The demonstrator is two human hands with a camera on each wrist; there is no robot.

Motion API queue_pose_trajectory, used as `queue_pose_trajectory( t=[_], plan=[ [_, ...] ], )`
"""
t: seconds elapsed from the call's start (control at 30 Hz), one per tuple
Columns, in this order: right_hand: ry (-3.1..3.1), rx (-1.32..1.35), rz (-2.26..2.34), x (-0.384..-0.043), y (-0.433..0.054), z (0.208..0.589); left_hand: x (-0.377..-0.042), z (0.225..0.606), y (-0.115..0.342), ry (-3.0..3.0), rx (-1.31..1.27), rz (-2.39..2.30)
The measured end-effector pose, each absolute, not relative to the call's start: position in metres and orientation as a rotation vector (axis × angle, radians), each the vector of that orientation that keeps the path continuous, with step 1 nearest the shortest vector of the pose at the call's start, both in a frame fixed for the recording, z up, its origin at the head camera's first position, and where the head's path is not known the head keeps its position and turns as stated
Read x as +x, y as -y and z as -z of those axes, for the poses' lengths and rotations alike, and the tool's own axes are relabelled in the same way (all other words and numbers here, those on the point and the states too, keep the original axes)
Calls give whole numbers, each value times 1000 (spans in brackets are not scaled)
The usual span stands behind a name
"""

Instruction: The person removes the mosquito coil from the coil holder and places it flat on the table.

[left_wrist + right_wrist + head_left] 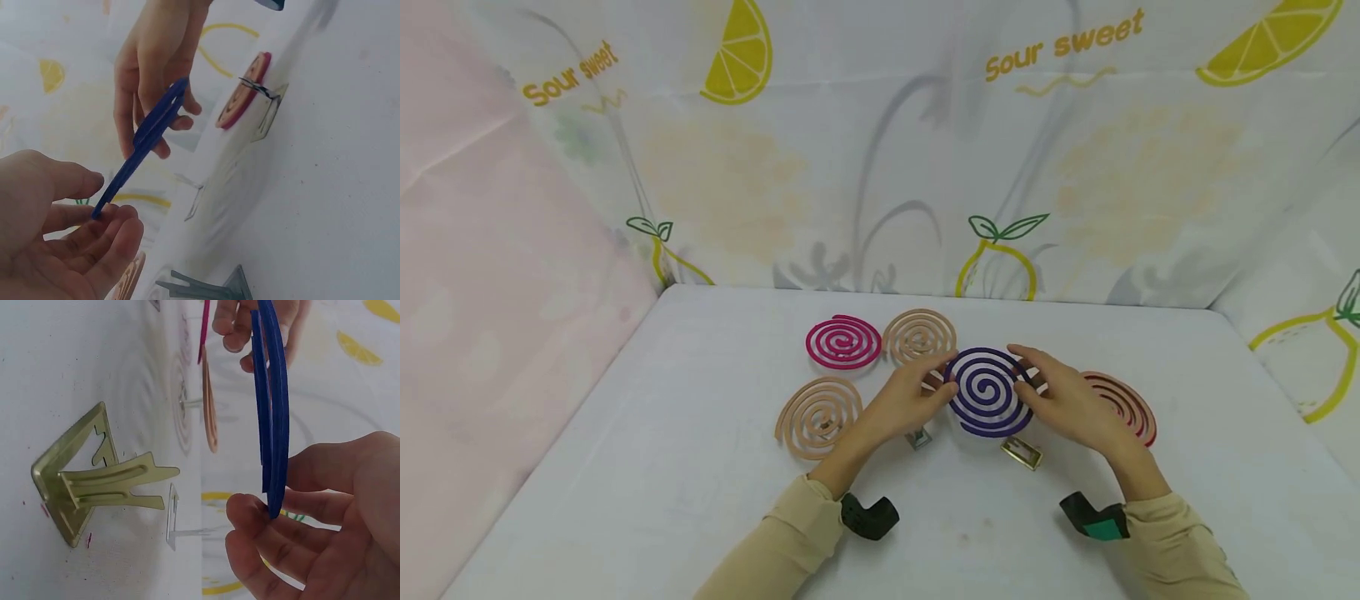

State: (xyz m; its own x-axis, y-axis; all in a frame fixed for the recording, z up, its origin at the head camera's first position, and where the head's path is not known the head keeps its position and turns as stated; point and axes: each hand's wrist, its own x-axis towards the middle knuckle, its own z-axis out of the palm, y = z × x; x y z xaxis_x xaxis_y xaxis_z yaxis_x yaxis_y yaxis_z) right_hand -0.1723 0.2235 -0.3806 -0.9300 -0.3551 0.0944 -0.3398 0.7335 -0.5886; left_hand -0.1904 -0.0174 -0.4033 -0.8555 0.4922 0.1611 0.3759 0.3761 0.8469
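- The purple spiral coil [988, 389] is hanging just right of the frame's centre, lifted off the table [587, 483] and showing its flat face to the head view.
- The left hand [910, 402] is pinching the coil's left edge between thumb and fingers; the right hand [1069, 406] is gripping the right edge the same way. Both hands are holding only the coil, their gaps closed down to its thin rim.
- Below the coil, a gold metal stand [1022, 452] is lying close to its lower right, its prongs pointing up in the right wrist view, and a silver stand [918, 437] is sitting to its lower left, partly behind the left hand.
- The step in hand is seemingly positioning the coil above the table; the next move is probably calling for an even two-handed lowering, keeping the thin rings from bending.
- Farther out, a pink coil [844, 342] and a tan coil [919, 337] are sitting side by side above centre, another tan coil [821, 417] is lying lower left, and a reddish coil [1131, 407] is showing partly behind the right hand.
- Lemon-printed cloth [865, 167] is filling the upper frame.
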Motion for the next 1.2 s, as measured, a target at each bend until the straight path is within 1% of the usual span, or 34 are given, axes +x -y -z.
queue_pose_trajectory(
  t=[0.2,0.63,0.93,1.2],
  plan=[
    [-2863,-484,1026,-173,-229,378,-194,397,9,-2514,745,-1501],
    [-2893,-433,979,-170,-245,365,-196,385,-11,-2505,774,-1464],
    [-2936,-501,992,-171,-251,363,-197,383,-18,-2523,782,-1462],
    [-2945,-495,983,-171,-260,360,-201,382,-26,-2509,813,-1490]
  ],
)
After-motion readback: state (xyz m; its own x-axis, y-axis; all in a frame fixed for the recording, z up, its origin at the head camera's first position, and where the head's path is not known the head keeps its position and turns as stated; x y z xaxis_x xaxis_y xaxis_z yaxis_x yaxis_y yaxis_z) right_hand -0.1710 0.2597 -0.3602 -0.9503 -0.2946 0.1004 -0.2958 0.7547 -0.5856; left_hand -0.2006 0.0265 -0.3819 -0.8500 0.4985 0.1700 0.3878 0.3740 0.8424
